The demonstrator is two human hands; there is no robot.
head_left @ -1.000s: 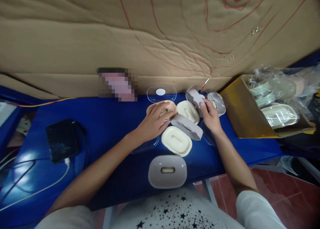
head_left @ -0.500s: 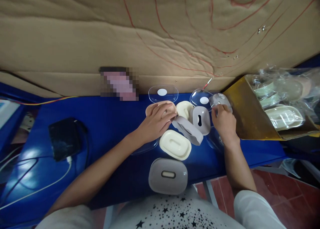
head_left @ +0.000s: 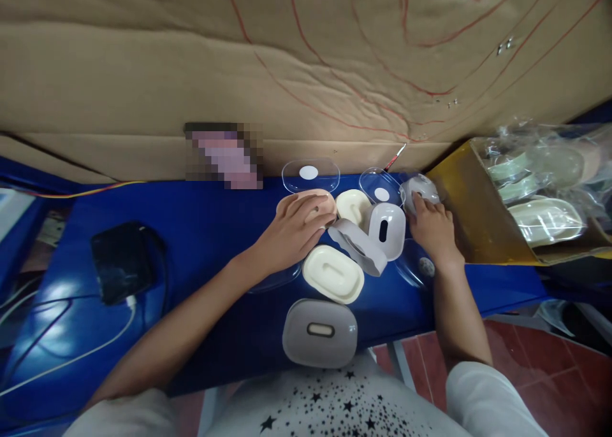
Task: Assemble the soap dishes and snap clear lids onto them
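My left hand [head_left: 296, 230] lies over a peach oval dish [head_left: 329, 201], fingers stretched across its top. My right hand [head_left: 434, 230] reaches to a grey rounded piece [head_left: 421, 185] beside the carton, its fingers outstretched and touching the near side. Between the hands stand a cream dish [head_left: 354, 206], a grey shell with a dark slot [head_left: 393, 230] and a tilted grey ring-like band [head_left: 356, 244]. Closer to me is a cream oval tray with a groove [head_left: 333, 274]. At the table's front edge rests a grey oval box with a slot [head_left: 319, 344].
Clear plastic lids with white round stickers lie behind, one on the left [head_left: 296, 178] and one on the right [head_left: 368, 182]. A carton [head_left: 459, 233] holds bagged dishes at right. A black device [head_left: 119, 258] with cables sits left. Brown paper [head_left: 143, 74] walls the back.
My right hand has opened out and shifted slightly, uncovering more of the grey piece. The grey slotted shell has turned a little. My left hand stays on the peach dish.
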